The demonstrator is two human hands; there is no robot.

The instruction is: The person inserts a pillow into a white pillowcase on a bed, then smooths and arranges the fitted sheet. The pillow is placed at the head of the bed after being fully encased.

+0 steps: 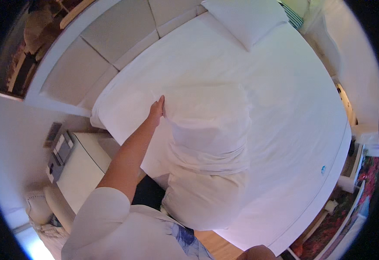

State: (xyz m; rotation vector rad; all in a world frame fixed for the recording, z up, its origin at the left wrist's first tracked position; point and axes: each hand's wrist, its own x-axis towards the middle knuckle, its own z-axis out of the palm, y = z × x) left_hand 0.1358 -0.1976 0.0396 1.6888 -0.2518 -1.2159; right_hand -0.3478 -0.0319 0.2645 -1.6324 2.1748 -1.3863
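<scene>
A white pillow [211, 102] lies on the near part of the bed, partly inside a white pillowcase [204, 199]. The case's cloth is gathered in folds across the middle and hangs slack toward me. My left hand [157, 110] pinches the pillow's far left corner, thumb on top and the other fingers mostly hidden behind the cloth. Of my right arm only a bit of skin shows at the bottom edge; my right hand is out of sight.
The bed's white sheet [285, 130] spreads around the pillow. Another white pillow [248, 19] lies at the far side. A padded headboard [120, 30] runs along the left. A pale bedside cabinet [85, 160] stands at left, and a small blue item [323, 169] lies near the right bed edge.
</scene>
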